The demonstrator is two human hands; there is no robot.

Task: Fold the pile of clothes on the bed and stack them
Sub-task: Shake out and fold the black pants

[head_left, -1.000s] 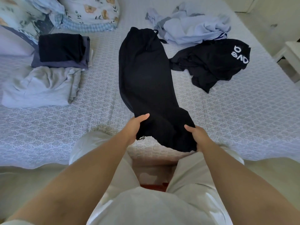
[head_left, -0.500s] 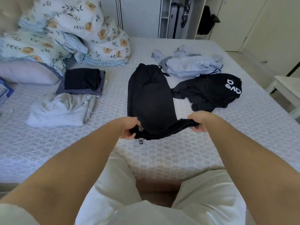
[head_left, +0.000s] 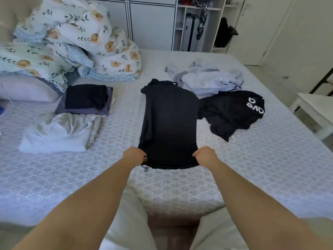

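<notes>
Progress looks roughly half made, judging by how things lie on the bed (head_left: pixel 252 177). At centre left of the frame a small folded stack (head_left: pixel 86 100) sits squared up — a black piece on top of a slate-blue one — and just below it a pale grey-white garment (head_left: pixel 59 132) lies loosely doubled, not yet neat. Left to do, it seems: the crumpled light-blue heap (head_left: pixel 210 78) at upper right, the black printed top (head_left: pixel 232 112) beside it with white lettering, and the black garment (head_left: pixel 168 123) now in hand.

That garment lies in the middle of the frame as a long, flat panel, soft and matte, its far end resting on the quilted, lattice-patterned cover and its near edge lifted. The left hand (head_left: pixel 134 156) has its fingers curled tight around the near left corner, where a small metal cord tip dangles; the right hand (head_left: pixel 204 156) pinches the near right corner with fingers bunched together.

Floral bedding (head_left: pixel 81 42) is piled puffy at upper left.
</notes>
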